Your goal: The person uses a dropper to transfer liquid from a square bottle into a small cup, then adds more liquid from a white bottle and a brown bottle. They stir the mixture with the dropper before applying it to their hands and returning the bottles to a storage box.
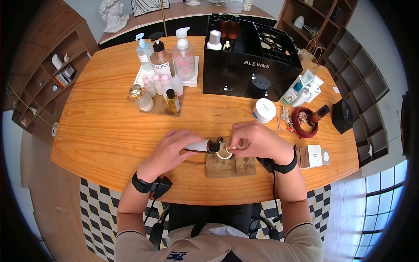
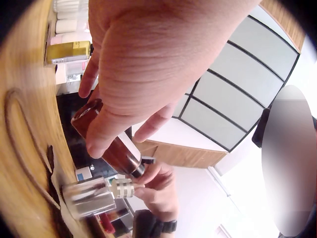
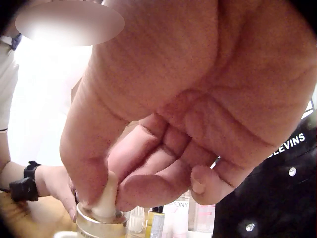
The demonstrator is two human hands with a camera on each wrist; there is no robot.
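Note:
My left hand [image 1: 171, 146] grips a brown bottle [image 2: 121, 152] with a white label, tipped onto its side. Its black top [image 1: 214, 146] points at a clear glass dropper bottle [image 2: 89, 197]. That glass bottle stands on a brown mat [image 1: 217, 170]. Above its ribbed, pale collar [image 2: 122, 188], my right hand [image 1: 258, 140] pinches a cream-coloured bulb [image 3: 106, 198] between thumb and forefinger. Close up in the right wrist view, the bulb rises from a gold-toned ring [image 3: 94, 226]. The brown bottle's top overlaps the right fingertips in the left wrist view.
A black organizer [image 1: 231, 72] marked BLEVINS stands behind the hands. Pump bottles [image 1: 162, 63] and smaller bottles group at the back left. Rightward are a white jar [image 1: 264, 110], a dark red ring-shaped dish [image 1: 299, 129], a small box [image 1: 310, 157] and a black case [image 1: 342, 117].

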